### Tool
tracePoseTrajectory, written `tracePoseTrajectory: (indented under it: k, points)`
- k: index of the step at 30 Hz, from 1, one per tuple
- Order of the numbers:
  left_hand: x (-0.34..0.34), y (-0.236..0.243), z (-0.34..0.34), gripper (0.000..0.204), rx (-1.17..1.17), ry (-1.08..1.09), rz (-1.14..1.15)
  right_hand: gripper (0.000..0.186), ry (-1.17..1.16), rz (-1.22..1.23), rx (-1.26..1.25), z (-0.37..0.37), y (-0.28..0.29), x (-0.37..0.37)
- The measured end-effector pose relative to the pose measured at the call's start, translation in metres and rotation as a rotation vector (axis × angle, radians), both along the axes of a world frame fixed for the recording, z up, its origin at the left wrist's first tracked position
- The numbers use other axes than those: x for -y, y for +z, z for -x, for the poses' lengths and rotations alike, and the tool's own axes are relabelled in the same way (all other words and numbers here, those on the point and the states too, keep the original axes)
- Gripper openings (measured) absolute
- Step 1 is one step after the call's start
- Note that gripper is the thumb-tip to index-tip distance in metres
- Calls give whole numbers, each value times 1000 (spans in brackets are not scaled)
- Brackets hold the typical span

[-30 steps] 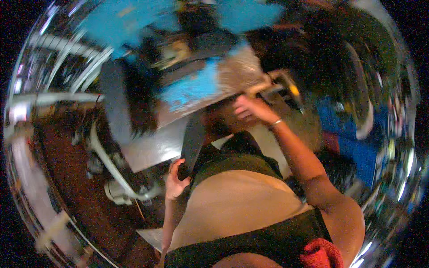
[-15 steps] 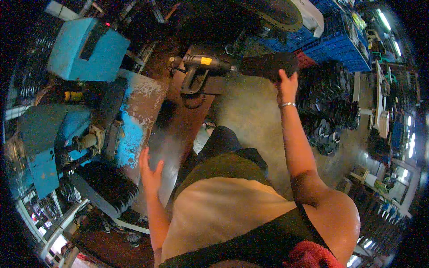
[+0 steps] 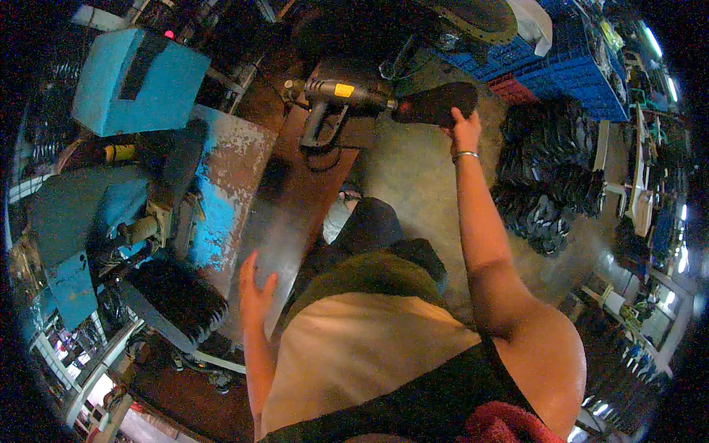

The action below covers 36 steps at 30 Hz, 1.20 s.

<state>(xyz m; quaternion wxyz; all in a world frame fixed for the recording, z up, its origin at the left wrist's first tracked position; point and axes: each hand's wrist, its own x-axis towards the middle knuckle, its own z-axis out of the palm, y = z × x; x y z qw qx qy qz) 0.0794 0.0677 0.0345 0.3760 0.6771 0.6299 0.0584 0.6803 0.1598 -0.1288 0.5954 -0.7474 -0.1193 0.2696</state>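
The step in hand appears to be holding the black shoe part (image 3: pixel 436 102) up to the nozzle (image 3: pixel 389 104) of the heat gun (image 3: pixel 343 96), presumably to warm it. To do this well, the person should hold the part by its far, wide end, as the right hand (image 3: pixel 463 133) does, and bring no finger close to the nozzle. A short, even sweep would likely spread the heat better than dwelling on 1 spot, since thin material could scorch or warp. A reddish glow shows at the narrow end, so that area probably calls for the most care. The bare forearm is best held out to the side, clear of the air stream.

The right hand pinches the part at its near edge, thumb and fingers closed on it. The part reaches forward and left from that hand, its narrow end right at the nozzle; whether the 2 touch cannot be told. The heat gun lies to the left of the right hand, nozzle pointing right, handle toward the person. The left hand (image 3: pixel 256 292) is spread, with nothing visible in it, near the brown table (image 3: pixel 314 199) and well apart from the part.
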Motion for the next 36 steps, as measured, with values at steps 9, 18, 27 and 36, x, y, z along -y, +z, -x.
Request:
tracePoseTrajectory:
  k: [9,18,27,36]
  points:
    - [22,-19,2,69,31,34,87,32,-25,100,-59,-11,-4,-1]
    - [-13,-27,10,73,-58,37,-89,53,185,496,562,-35,-24,0]
    - [-162,-41,7,73,-142,111,-600,57,305,12,684,15,134,-43]
    - [-288,-41,46,92,-601,-41,-148,36,816,-313,-121,286,222,-147]
